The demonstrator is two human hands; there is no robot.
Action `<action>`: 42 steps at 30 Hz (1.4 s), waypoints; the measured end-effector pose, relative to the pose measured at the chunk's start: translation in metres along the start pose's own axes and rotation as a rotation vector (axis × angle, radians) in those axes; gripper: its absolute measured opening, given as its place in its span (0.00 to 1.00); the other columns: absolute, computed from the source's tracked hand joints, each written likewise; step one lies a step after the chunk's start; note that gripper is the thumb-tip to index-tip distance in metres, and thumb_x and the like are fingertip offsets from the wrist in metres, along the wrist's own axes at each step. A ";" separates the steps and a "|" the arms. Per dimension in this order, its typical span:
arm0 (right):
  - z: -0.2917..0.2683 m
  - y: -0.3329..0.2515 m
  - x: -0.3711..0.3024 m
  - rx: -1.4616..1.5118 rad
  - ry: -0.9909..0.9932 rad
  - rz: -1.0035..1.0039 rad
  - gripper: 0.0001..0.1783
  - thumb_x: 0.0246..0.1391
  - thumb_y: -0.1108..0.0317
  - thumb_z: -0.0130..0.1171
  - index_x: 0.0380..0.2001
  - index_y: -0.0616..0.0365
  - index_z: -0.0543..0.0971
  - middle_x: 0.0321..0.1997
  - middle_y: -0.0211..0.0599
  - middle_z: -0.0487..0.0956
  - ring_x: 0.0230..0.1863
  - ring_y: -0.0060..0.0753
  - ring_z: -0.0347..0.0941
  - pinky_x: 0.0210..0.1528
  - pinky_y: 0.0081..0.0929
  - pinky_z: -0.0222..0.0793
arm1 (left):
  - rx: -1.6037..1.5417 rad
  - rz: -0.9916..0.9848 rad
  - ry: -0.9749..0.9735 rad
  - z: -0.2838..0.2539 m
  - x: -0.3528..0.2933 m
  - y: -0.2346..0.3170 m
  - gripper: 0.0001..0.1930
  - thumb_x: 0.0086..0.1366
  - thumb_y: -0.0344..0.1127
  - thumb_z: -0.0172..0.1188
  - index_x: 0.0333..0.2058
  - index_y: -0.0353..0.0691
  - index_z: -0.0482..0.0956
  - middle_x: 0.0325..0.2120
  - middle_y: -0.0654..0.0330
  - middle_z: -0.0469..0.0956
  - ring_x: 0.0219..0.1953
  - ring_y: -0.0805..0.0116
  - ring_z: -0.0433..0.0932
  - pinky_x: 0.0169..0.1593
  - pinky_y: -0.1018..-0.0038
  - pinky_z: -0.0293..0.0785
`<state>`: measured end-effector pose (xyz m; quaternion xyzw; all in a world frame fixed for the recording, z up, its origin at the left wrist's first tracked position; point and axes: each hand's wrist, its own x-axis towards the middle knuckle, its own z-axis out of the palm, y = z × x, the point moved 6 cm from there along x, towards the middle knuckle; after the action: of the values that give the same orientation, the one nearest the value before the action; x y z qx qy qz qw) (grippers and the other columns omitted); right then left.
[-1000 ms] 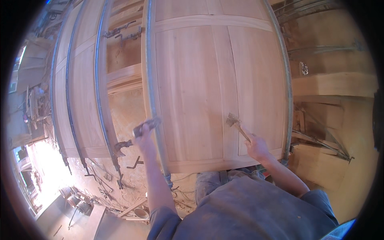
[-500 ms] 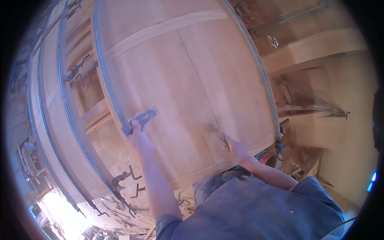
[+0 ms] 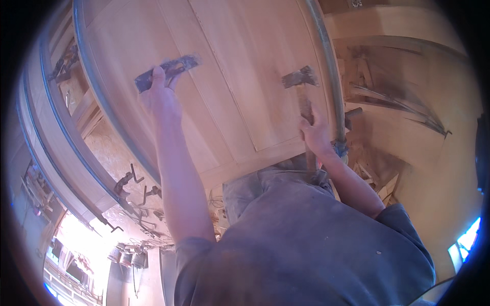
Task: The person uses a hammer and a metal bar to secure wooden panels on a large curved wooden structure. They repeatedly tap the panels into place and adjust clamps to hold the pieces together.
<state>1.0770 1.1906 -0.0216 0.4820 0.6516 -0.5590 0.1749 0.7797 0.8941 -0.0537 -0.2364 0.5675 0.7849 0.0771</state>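
Observation:
My right hand [image 3: 317,135] is wrapped round the wooden handle of a hammer [image 3: 301,77], whose worn dark head stands over the right part of a large wooden panel [image 3: 219,102]. My left hand [image 3: 162,94] grips a dark, flat, oblong block [image 3: 181,65] with a pale frayed end, thumb on top. The block is at the panel's left half; whether it touches the wood I cannot tell. Narrow joint lines run along the panel between its boards. A long metal clamp bar [image 3: 326,56] follows its right edge, and a bluish bar [image 3: 94,97] its left.
More framed wooden pieces with blue clamp bars [image 3: 69,109] stand at the left. Clamp handles [image 3: 133,178] stick out by the panel's lower left. Wooden parts and a thin metal rod [image 3: 403,104] are at the right. Bright light [image 3: 84,239] enters at the lower left.
The hammer has come up from a blurred position low on the panel and moved right. My left hand has carried the block farther up the panel. The view has shifted too.

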 end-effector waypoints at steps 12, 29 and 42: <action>-0.121 -0.012 0.024 0.068 0.117 -0.191 0.27 0.61 0.71 0.57 0.64 0.63 0.71 0.33 0.33 0.76 0.30 0.22 0.69 0.34 0.25 0.66 | -0.082 -0.016 -0.169 0.214 0.009 -0.048 0.17 0.78 0.29 0.50 0.59 0.28 0.63 0.57 0.36 0.75 0.54 0.46 0.81 0.62 0.46 0.78; -0.145 -0.162 0.105 0.154 -0.032 -0.480 0.35 0.64 0.77 0.51 0.74 0.60 0.62 0.58 0.26 0.72 0.47 0.13 0.67 0.48 0.16 0.66 | -0.110 0.128 -0.208 0.361 0.132 -0.064 0.16 0.76 0.30 0.53 0.57 0.25 0.69 0.52 0.46 0.78 0.48 0.60 0.83 0.55 0.60 0.85; -0.113 -0.353 0.130 -0.406 0.051 -0.991 0.41 0.59 0.81 0.51 0.76 0.48 0.62 0.59 0.49 0.79 0.61 0.45 0.77 0.59 0.30 0.71 | 0.626 0.482 -0.127 0.391 0.121 -0.044 0.16 0.75 0.38 0.58 0.41 0.28 0.84 0.29 0.51 0.84 0.33 0.64 0.85 0.33 0.67 0.76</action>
<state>0.7597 1.3797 0.1122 0.0863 0.9002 -0.4253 -0.0361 0.5802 1.2539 -0.0514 -0.0124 0.8126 0.5826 -0.0059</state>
